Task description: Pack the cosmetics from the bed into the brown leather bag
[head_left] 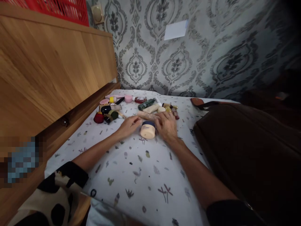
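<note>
A beige tube (148,115) lies crosswise between my two hands. My right hand (167,126) is curled over its right end, with the fingertips partly hidden. Close to the tube's left end is my left hand (129,126), its fingers stretched out loosely and nothing visible in them. In front of the tube, between both hands, a cream-coloured jar (147,131) with a dark blue lid rests with its base towards me. Just behind the tube are a pale tube (151,108), a dark green bottle (146,104) and a small round cream-coloured item (161,109).
Left of my hands lie several cosmetics, among them a red round item (98,118) and a pink jar (128,99). Gold-capped items (170,106) lie behind my right hand. A wooden cabinet (56,62) borders the left; a dark brown bag (244,150) stands at right.
</note>
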Demonstrator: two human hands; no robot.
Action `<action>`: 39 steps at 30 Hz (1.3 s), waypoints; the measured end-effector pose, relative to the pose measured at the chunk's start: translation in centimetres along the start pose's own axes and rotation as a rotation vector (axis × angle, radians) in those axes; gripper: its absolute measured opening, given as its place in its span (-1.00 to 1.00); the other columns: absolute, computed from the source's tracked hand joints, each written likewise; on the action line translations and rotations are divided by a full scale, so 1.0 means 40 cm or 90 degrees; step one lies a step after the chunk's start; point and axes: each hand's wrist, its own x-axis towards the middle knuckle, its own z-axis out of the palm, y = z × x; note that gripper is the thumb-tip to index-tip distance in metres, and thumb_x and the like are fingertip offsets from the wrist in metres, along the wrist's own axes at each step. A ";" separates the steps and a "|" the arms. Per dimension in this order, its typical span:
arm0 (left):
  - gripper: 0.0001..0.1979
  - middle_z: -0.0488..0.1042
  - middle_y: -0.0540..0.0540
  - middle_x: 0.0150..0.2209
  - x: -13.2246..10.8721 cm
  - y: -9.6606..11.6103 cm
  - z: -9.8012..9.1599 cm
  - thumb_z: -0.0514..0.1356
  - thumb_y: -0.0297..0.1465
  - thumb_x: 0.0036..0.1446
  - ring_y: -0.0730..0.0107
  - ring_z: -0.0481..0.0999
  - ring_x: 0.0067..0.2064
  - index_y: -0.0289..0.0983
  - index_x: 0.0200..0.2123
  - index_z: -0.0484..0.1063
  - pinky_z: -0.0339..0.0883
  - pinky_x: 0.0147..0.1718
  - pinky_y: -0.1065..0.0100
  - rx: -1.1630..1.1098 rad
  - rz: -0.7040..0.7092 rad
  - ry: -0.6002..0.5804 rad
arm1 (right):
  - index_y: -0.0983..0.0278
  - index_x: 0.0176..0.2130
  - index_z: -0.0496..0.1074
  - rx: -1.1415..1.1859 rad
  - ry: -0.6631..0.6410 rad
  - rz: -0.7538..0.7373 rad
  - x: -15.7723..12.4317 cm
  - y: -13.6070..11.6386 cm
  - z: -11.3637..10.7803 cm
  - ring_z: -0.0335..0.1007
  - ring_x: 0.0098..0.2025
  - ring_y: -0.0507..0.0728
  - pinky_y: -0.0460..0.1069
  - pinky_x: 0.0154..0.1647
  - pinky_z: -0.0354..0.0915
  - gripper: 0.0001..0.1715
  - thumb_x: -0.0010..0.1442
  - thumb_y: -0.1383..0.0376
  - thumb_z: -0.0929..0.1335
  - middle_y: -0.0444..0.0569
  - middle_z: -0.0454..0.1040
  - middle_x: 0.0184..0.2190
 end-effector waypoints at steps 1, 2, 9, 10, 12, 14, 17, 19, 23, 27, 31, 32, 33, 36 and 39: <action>-0.68 0.55 -0.11 -0.24 -0.008 0.000 0.006 0.00 -0.20 0.36 0.22 0.48 -0.16 -0.25 -0.23 0.47 0.34 -0.09 0.22 0.026 0.002 -0.014 | 0.30 -0.14 0.51 0.052 -0.009 0.004 -0.002 -0.014 0.001 0.29 -0.01 0.32 0.20 0.10 0.20 -0.60 0.34 0.23 0.15 0.17 0.50 -0.14; -0.68 0.56 -0.14 -0.20 -0.015 0.000 0.011 -0.01 -0.23 0.36 0.19 0.48 -0.11 -0.25 -0.21 0.48 0.33 -0.02 0.18 0.053 0.003 -0.026 | 0.29 -0.17 0.51 0.109 -0.022 0.018 -0.005 -0.028 0.002 0.30 -0.02 0.31 0.18 0.10 0.21 -0.58 0.35 0.21 0.14 0.17 0.50 -0.16; -0.53 0.50 -0.22 0.01 -0.068 0.055 0.034 -0.01 -0.07 0.36 0.03 0.44 0.08 -0.23 0.13 0.38 0.28 0.11 0.06 0.120 -0.032 -0.047 | 0.24 -0.34 0.44 0.274 -0.105 0.120 -0.051 -0.066 -0.003 0.39 -0.26 0.22 0.10 -0.13 0.32 -0.43 0.37 -0.03 0.10 0.06 0.54 -0.35; -0.43 0.47 -0.24 0.04 -0.076 0.067 0.040 0.09 0.01 0.29 -0.03 0.42 0.11 -0.23 0.20 0.32 0.28 0.10 0.03 0.138 -0.033 -0.050 | 0.24 -0.35 0.44 0.286 -0.109 0.128 -0.059 -0.063 -0.007 0.39 -0.28 0.21 0.09 -0.17 0.33 -0.41 0.35 -0.07 0.11 0.04 0.54 -0.37; -0.21 0.42 -0.28 0.09 -0.087 0.087 0.053 0.26 0.06 0.11 -0.13 0.40 0.14 -0.24 0.28 0.21 0.29 0.09 -0.02 0.162 -0.030 -0.050 | 0.26 -0.35 0.46 0.314 -0.113 0.147 -0.074 -0.055 -0.016 0.40 -0.31 0.19 0.06 -0.22 0.35 -0.38 0.31 -0.13 0.14 0.02 0.53 -0.39; -0.16 0.38 -0.29 0.13 -0.094 0.095 0.063 0.35 -0.03 0.04 -0.14 0.40 0.16 -0.24 0.29 0.16 0.30 0.10 -0.01 0.137 -0.033 -0.032 | 0.28 -0.29 0.50 0.342 -0.114 0.166 -0.090 -0.051 -0.026 0.42 -0.31 0.17 0.04 -0.25 0.36 -0.38 0.28 -0.14 0.18 0.00 0.54 -0.38; -0.32 0.41 -0.23 0.12 -0.094 0.083 0.065 0.33 -0.24 0.05 0.02 0.46 0.11 -0.21 0.21 0.19 0.35 0.08 0.09 0.009 -0.022 -0.015 | 0.29 -0.19 0.53 0.369 -0.116 0.187 -0.113 -0.050 -0.041 0.45 -0.28 0.16 0.04 -0.24 0.38 -0.41 0.27 -0.11 0.22 0.02 0.57 -0.31; -0.41 0.45 -0.17 0.06 -0.090 0.067 0.059 0.31 -0.31 0.04 0.12 0.50 0.04 -0.19 0.13 0.23 0.38 0.03 0.15 -0.092 0.009 -0.025 | 0.29 -0.10 0.53 0.404 -0.120 0.203 -0.125 -0.053 -0.051 0.46 -0.25 0.16 0.03 -0.26 0.40 -0.42 0.26 -0.11 0.25 0.03 0.57 -0.25; -0.49 0.46 -0.15 0.05 -0.087 0.054 0.048 0.30 -0.35 0.02 0.15 0.49 0.06 -0.17 0.06 0.26 0.39 0.06 0.17 -0.221 0.063 -0.051 | 0.23 0.10 0.48 0.533 -0.164 0.237 -0.135 -0.052 -0.071 0.46 -0.17 0.17 0.03 -0.30 0.44 -0.36 0.23 -0.12 0.33 0.04 0.55 -0.08; -0.49 0.45 -0.16 0.06 -0.091 0.058 0.051 0.31 -0.34 0.02 0.14 0.50 0.07 -0.15 0.05 0.26 0.41 0.08 0.13 -0.240 0.056 -0.068 | 0.19 0.12 0.45 0.605 -0.219 0.248 -0.136 -0.044 -0.089 0.42 -0.24 0.13 0.01 -0.35 0.42 -0.34 0.20 -0.14 0.37 0.00 0.52 -0.15; -0.50 0.43 -0.16 0.07 -0.096 0.058 0.050 0.33 -0.31 0.05 0.18 0.50 0.06 -0.15 0.05 0.27 0.42 0.09 0.15 -0.280 0.060 -0.074 | 0.18 0.07 0.44 0.638 -0.227 0.254 -0.141 -0.044 -0.096 0.36 -0.30 0.09 -0.02 -0.38 0.36 -0.37 0.17 -0.14 0.40 -0.04 0.48 -0.21; -0.51 0.43 -0.16 0.07 -0.096 0.058 0.048 0.33 -0.30 0.06 0.18 0.50 0.07 -0.16 0.05 0.28 0.42 0.09 0.16 -0.303 0.060 -0.079 | 0.18 0.05 0.43 0.647 -0.224 0.258 -0.143 -0.045 -0.096 0.36 -0.30 0.09 -0.02 -0.37 0.36 -0.37 0.17 -0.14 0.41 -0.04 0.48 -0.21; -0.51 0.44 -0.16 0.07 -0.097 0.059 0.045 0.34 -0.28 0.08 0.18 0.50 0.07 -0.16 0.05 0.28 0.42 0.08 0.17 -0.329 0.052 -0.088 | 0.18 0.05 0.43 0.655 -0.220 0.262 -0.144 -0.048 -0.097 0.37 -0.28 0.09 -0.02 -0.35 0.37 -0.38 0.16 -0.13 0.42 -0.04 0.48 -0.21; -0.48 0.48 -0.18 0.04 -0.095 0.062 0.037 0.37 -0.17 0.07 0.16 0.52 0.06 -0.17 0.05 0.30 0.46 0.01 0.20 -0.412 -0.006 -0.107 | 0.18 0.05 0.39 0.657 -0.201 0.242 -0.146 -0.058 -0.104 0.40 -0.22 0.11 0.01 -0.24 0.39 -0.38 0.14 -0.10 0.45 -0.03 0.48 -0.15; -0.44 0.53 -0.17 -0.03 -0.087 0.060 0.036 0.37 -0.02 0.05 0.20 0.58 -0.07 -0.20 -0.02 0.33 0.52 -0.13 0.24 -0.510 -0.068 -0.116 | 0.16 0.07 0.38 0.608 -0.179 0.183 -0.142 -0.072 -0.119 0.41 -0.14 0.14 0.04 -0.15 0.39 -0.39 0.13 -0.03 0.47 0.00 0.48 -0.05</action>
